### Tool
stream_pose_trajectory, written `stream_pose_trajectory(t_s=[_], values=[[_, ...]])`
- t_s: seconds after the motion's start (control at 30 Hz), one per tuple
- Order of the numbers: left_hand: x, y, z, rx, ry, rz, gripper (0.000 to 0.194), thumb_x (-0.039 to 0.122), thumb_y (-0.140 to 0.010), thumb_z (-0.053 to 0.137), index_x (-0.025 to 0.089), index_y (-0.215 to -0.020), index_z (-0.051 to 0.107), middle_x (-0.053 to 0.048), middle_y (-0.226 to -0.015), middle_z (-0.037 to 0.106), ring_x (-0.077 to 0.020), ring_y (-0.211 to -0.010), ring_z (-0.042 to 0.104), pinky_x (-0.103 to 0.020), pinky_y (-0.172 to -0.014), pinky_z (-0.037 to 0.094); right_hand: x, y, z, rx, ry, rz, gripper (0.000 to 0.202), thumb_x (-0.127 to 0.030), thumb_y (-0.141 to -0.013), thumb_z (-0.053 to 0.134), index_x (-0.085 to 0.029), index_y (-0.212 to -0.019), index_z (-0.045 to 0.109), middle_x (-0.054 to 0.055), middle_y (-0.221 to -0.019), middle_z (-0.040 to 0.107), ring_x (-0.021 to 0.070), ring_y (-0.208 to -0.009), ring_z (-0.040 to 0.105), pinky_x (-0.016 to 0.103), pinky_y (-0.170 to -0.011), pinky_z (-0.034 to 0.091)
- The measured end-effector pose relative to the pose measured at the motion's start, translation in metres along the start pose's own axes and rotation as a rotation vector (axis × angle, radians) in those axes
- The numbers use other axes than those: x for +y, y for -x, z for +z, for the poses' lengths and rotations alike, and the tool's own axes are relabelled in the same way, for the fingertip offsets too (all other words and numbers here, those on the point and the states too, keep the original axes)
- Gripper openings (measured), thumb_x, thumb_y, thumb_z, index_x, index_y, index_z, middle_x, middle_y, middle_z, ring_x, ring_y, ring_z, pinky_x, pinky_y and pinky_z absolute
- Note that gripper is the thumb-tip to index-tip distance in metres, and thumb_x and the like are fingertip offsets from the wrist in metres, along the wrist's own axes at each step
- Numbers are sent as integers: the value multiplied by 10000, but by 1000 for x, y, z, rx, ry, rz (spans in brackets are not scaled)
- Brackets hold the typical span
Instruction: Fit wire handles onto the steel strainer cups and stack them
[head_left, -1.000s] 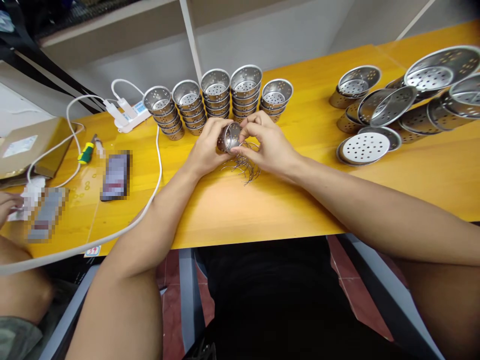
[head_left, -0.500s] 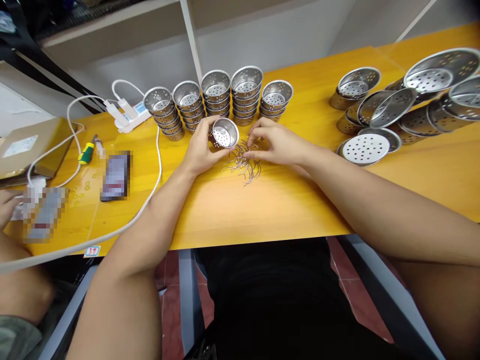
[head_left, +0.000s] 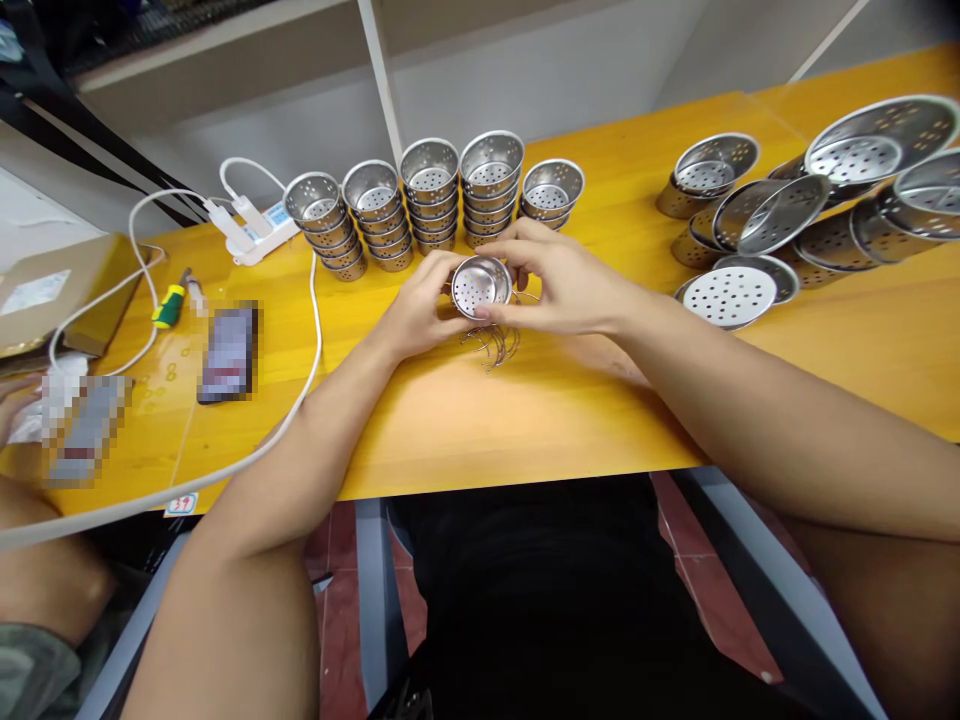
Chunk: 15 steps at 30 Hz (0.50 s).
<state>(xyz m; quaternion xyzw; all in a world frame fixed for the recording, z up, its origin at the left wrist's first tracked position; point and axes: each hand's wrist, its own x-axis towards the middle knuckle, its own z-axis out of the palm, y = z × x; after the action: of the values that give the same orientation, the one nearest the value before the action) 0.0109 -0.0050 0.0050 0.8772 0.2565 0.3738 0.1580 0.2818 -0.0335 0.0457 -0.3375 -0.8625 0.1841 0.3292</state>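
Observation:
A small perforated metal cup [head_left: 481, 287] is held above the table with its mouth toward me. My left hand [head_left: 426, 308] grips its left side. On the right side, the thumb and fingers of my right hand [head_left: 559, 282] close on the cup's rim, and a thin wire sticks out beside them. Curved thin wires [head_left: 496, 345] lie in a small pile on the table just below the cup, partly hidden by it. Behind the hands stand several stacks of like cups [head_left: 491, 180].
More perforated cups [head_left: 731, 297] lie tipped and stacked at the right. To the left are a power strip [head_left: 262, 238] with a white cable, a phone [head_left: 229, 352], a green-yellow screwdriver [head_left: 169, 306] and a cardboard box [head_left: 67, 300]. Another person's hand shows at the far left.
The cup has moved right, over part of the wire pile, with my left hand. My right hand has come up from the wires and now grips the cup's right side.

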Motion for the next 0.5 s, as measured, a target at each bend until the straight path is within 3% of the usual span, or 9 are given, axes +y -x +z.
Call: stream_pose_trajectory(t_s=[0.1, 0.23, 0.37, 0.5], values=[[0, 0, -1, 10, -10, 9, 778, 840, -984, 775, 235, -1463, 670, -160, -1413, 753, -308, -1325, 778, -471, -1112, 710, 0, 2, 5, 0, 27, -12, 960, -830, -905, 885, -240, -1632, 672, 200, -1481, 662, 465, -1386, 683, 683, -1250, 566], [1, 1, -2, 1, -18, -12, 837, 815, -995, 782, 259, -1598, 616, -174, -1558, 714, -341, -1482, 736, -517, -1216, 692, -6, -2, -3, 18, 99, -17, 852, -733, -936, 887, -238, -1598, 677, 198, -1497, 691, 459, -1371, 698, 678, -1248, 570], [-4, 5, 0, -27, -16, -55, 926, 721, -995, 847, 331, -1748, 475, -172, -1713, 615, -308, -1371, 786, -498, -1118, 733, -6, -7, -52, 90, 220, 80, 647, -536, -924, 920, -200, -1455, 765, 204, -1374, 784, 399, -1204, 754, 603, -1154, 626], [-11, 8, -1, 2, -63, -29, 683, 533, -1072, 793, 276, -1665, 570, -169, -1616, 691, -258, -1275, 801, -434, -1047, 722, 13, -20, -103, 242, 360, 297, 678, -577, -925, 968, -194, -1463, 813, 189, -1327, 800, 298, -994, 747, 523, -949, 628]])
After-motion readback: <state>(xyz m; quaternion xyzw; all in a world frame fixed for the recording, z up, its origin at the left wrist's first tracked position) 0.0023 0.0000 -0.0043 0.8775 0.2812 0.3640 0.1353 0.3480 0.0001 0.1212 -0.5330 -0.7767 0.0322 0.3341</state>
